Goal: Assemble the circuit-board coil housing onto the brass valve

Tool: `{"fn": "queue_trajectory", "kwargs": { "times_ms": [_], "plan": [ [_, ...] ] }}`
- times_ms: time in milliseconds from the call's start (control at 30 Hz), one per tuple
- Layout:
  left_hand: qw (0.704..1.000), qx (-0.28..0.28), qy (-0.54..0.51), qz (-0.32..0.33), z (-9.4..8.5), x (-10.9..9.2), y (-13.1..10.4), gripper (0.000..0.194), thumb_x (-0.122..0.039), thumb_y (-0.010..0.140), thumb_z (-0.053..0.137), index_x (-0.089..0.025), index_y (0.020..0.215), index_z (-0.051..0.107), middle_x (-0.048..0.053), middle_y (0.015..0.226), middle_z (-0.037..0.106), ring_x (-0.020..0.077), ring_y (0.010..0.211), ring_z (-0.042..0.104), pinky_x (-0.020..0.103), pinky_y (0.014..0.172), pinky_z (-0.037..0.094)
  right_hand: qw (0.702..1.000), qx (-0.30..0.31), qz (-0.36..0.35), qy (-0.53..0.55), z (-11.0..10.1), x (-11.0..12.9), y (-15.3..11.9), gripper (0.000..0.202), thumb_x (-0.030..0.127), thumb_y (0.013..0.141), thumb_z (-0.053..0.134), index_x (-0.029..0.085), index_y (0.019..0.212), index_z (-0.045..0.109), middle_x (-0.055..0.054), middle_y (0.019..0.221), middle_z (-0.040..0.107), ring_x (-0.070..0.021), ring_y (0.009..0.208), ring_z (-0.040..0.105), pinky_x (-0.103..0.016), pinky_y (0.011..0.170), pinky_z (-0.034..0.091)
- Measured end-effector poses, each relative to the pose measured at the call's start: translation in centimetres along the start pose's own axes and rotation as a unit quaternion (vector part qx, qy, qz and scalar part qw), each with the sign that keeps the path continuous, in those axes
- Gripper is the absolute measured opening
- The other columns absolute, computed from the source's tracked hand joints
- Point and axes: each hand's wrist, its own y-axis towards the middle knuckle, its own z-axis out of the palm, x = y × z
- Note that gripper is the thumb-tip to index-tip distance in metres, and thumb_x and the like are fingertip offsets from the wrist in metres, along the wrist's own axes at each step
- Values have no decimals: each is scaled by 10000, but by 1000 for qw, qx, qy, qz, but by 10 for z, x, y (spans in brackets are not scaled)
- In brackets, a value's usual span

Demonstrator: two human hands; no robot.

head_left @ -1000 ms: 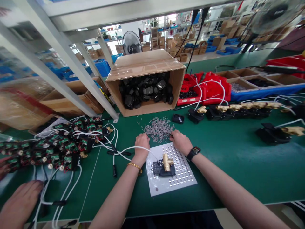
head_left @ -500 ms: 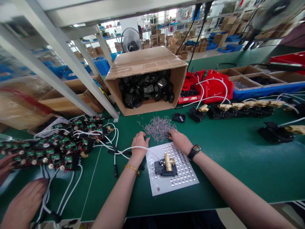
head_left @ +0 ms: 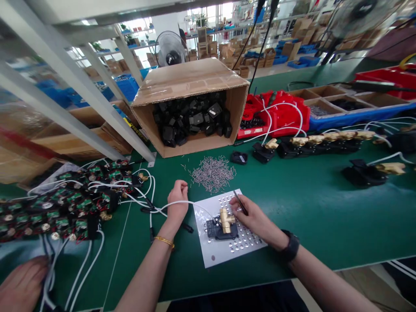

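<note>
Two hands over a green counter (head_left: 312, 203), seen from above. Right hand (head_left: 256, 219) with fingers (head_left: 238, 203) pinched shut on thin dark tweezers (head_left: 241, 203), tips aimed at the far edge of a white plate (head_left: 221, 255) full of small round holes. Left hand (head_left: 178, 200) curled into a loose fist just left of that plate; whether anything sits inside the fist cannot be told. Gold bangle (head_left: 164, 240) on the left wrist, black watch (head_left: 290, 246) on the right.

On the plate, between both hands, a brass valve (head_left: 225, 219) seated on a black block (head_left: 219, 229), with a white cable (head_left: 175, 203) running from it under the left hand toward the left. Just beyond the plate, a loose heap of small metal pins (head_left: 212, 172), apart from both hands.

Farther back, a cardboard box (head_left: 191, 82) tipped on its side, packed with black plastic parts (head_left: 191, 119). Right of it, red trays (head_left: 279, 115) with white cables draped over them, then a row of brass-and-black valve units (head_left: 328, 141) along the counter. To the left, a pile of green-and-black units (head_left: 65, 203) tangled in white wires. At the lower left corner, another person's hand (head_left: 19, 284) resting on more white wires. Beyond the bench, a desk fan (head_left: 169, 47) and shelves of boxes, blurred.
</note>
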Motion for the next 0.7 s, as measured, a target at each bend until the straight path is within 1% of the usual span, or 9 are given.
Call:
{"fn": "queue_trajectory", "kwargs": {
  "times_ms": [67,167,233,333,433,533,600,667,700],
  "plan": [
    [1000,14,-13,8,-3,4,-2,121,-154,845,441,-212,926,509,18,828,603,158,773,593,267,712,435,994,3,-35,-106,1,3,0,65,209,819,470,181,849,520,-32,798,581,-160,710,544,-293,647,436],
    [1000,26,-15,4,-1,6,5,143,-147,791,528,-213,917,528,7,783,596,160,738,584,267,697,428,978,8,-84,-191,-1,2,-3,104,137,816,440,176,804,536,-57,809,609,-187,744,571,-327,680,454],
    [1000,14,-10,-20,3,6,14,133,-164,764,567,-190,887,525,27,767,582,183,725,572,293,688,418,970,7,-129,-204,-2,-4,-5,150,106,819,422,172,841,555,-71,852,620,-189,795,585,-329,718,474],
    [999,1,-17,-50,8,4,25,75,-142,742,573,-175,749,507,54,747,556,209,732,555,328,704,400,962,1,-184,-200,-1,-17,-10,228,66,820,395,177,898,578,-76,911,639,-176,863,604,-317,775,496],
    [997,4,-58,-49,7,1,27,161,-95,750,523,-182,629,463,51,727,527,210,755,536,345,749,387,950,-23,-235,-204,1,-26,-12,305,15,777,380,180,912,597,-75,926,655,-174,896,615,-318,799,508],
    [990,15,-130,-45,0,-5,13,184,-78,745,504,-187,605,454,25,698,498,192,766,517,335,780,385,944,-46,-263,-195,1,-25,-11,326,8,754,393,181,914,617,-75,908,667,-179,883,625,-325,783,524],
    [979,32,-194,-52,-5,-9,-5,135,-104,747,504,-189,645,479,4,679,493,169,719,511,309,742,405,948,-56,-255,-184,1,-21,-10,266,38,777,425,182,869,629,-70,866,674,-179,844,635,-318,748,537],
    [960,54,-267,-69,-9,-13,-27,43,-164,761,504,-187,725,510,-6,683,513,147,671,517,280,680,431,952,-64,-236,-182,1,-20,-9,218,71,801,451,183,831,636,-68,838,676,-180,818,641,-314,724,545],
    [950,64,-296,-76,-11,-15,-38,27,-201,770,501,-183,771,522,-4,695,530,139,660,525,271,659,443,953,-67,-232,-185,1,-20,-9,217,76,805,454,183,833,641,-70,845,677,-181,823,643,-317,727,548]
  ]
}}
